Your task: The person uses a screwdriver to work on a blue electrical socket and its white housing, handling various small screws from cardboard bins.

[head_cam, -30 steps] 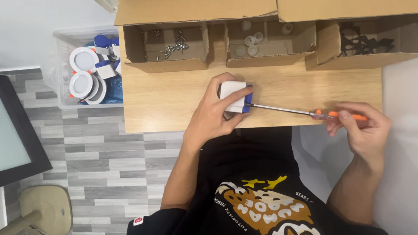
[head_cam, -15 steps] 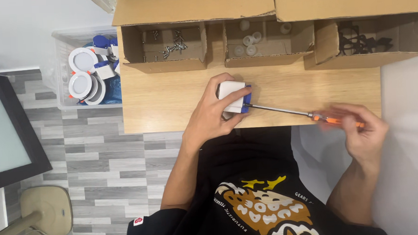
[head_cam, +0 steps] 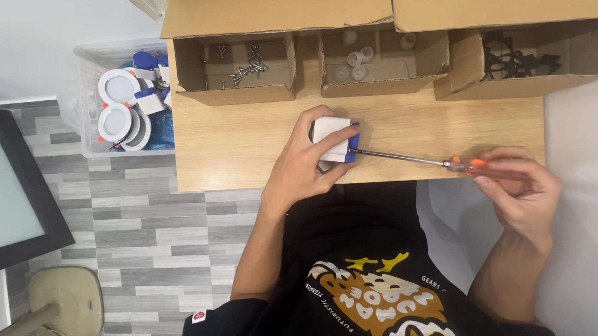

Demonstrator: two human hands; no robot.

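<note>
**Screwdriver hand shifts a little; the white block stays pinned**

Since the earlier frame I see little change: my right hand (head_cam: pixel 518 188) has edged slightly along the table edge with the screwdriver (head_cam: pixel 440 162), while my left hand (head_cam: pixel 305 164) keeps the same hold on the small white block (head_cam: pixel 331 138).

The left fingers are curled around the white block, pressing it down on the wooden table (head_cam: pixel 237 134) near the front edge, roughly mid-width. The block has a blue end piece (head_cam: pixel 353 145) on its right side, and the screwdriver's metal tip meets that blue end. The shaft runs right and slightly toward me to an orange, partly clear handle, which the right fingers pinch closed around, just past the table's front right corner.

Along the back of the table stand three open cardboard boxes: the left box (head_cam: pixel 235 93) holds loose metal screws, the middle box (head_cam: pixel 383 84) holds small pale round parts, and the right box (head_cam: pixel 530 84) holds black wire clips. Left of the table, a clear plastic bin (head_cam: pixel 91 103) holds round white fixtures with blue and orange parts. A dark-framed panel (head_cam: pixel 11 194) stands at the far left over grey floor tiles.
</note>
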